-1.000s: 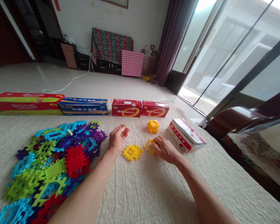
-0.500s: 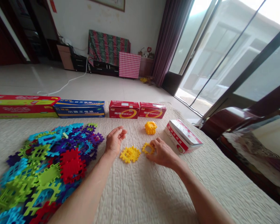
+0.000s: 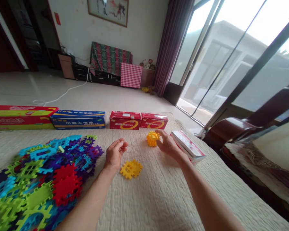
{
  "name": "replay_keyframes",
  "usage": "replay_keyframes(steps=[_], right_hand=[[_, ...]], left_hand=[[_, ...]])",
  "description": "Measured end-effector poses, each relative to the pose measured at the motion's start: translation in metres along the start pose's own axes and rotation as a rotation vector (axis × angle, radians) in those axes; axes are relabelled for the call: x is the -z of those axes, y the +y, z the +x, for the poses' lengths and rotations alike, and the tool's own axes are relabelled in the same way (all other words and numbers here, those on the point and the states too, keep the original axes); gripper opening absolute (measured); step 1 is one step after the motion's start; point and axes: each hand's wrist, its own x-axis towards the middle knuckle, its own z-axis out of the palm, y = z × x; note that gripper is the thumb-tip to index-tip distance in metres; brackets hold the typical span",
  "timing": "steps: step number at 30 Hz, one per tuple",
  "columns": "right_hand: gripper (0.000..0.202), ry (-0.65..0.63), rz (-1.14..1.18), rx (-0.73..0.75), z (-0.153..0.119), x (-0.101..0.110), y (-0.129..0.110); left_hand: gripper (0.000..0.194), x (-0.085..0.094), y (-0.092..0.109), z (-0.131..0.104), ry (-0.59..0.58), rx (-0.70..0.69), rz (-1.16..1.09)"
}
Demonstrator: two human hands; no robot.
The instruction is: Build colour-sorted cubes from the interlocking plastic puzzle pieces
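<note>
Right hand [image 3: 169,145] out at the yellow stack [image 3: 152,140], thumb and fingers curved round its right edge. Contact looks likely; cannot tell whether the fingers grip or only rest there. Stack sits on the quilted cover [image 3: 144,205], in front of the red boxes [image 3: 125,122] and apart from them.

Left hand [image 3: 114,154] hangs with fingers half curled, thumb near the forefinger. No piece shows in it; palm hidden, so cannot tell if fully closed. Nearest to it, just to its right: the yellow pieces [image 3: 131,169], lying flat, overlapping, toothed edges outward. Multicoloured pile [image 3: 66,183] lies further left, well apart from the stack.

On handling, by judgement: stack is small and its toothed rims look easy to catch. Best to keep the fingertips on the outer edge, pieces square to one another, and press straight down, not sideways. Cover looks soft and ridged, so a hard push could tip the stack. Fingers should open before they lift clear, lest a tooth drag the top piece off.

White box [image 3: 190,146] stands close behind the right wrist; partly hidden by the arm, touching or not unclear. Worth keeping the wrist high there.
</note>
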Motion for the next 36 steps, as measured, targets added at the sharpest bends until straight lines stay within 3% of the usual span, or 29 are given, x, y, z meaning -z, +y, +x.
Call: replay_keyframes(steps=[5, 8, 11, 13, 18, 24, 29, 36], right_hand=[[0.047, -0.023, 0.008, -0.041, 0.019, -0.010, 0.018], [0.050, 0.052, 0.053, 0.015, 0.018, -0.013, 0.021], [0.048, 0.189, 0.083, 0.079, 0.007, -0.011, 0.012], [0.039, 0.216, 0.115, 0.100, -0.006, -0.012, -0.001], [0.022, -0.032, 0.236, 0.171, -0.046, -0.028, -0.046], [0.044, -0.296, 0.168, 0.216, -0.069, -0.042, -0.081], [0.049, -0.300, 0.045, 0.211, -0.070, -0.050, -0.089], [0.028, -0.210, 0.046, 0.199, -0.073, -0.061, -0.097]], left_hand=[[0.036, -0.001, 0.001, -0.001, -0.005, -0.001, 0.008], [0.036, -0.002, 0.002, -0.002, -0.005, 0.001, 0.010], [0.036, -0.001, 0.002, -0.002, -0.004, -0.002, 0.012], [0.036, 0.000, 0.001, -0.002, -0.008, -0.008, 0.009], [0.032, 0.002, -0.001, 0.000, 0.000, -0.040, -0.012], [0.033, 0.000, 0.001, 0.000, 0.018, -0.039, -0.031], [0.033, -0.002, 0.003, -0.002, 0.026, -0.028, -0.023], [0.034, -0.004, 0.004, -0.003, 0.025, -0.027, -0.021]])
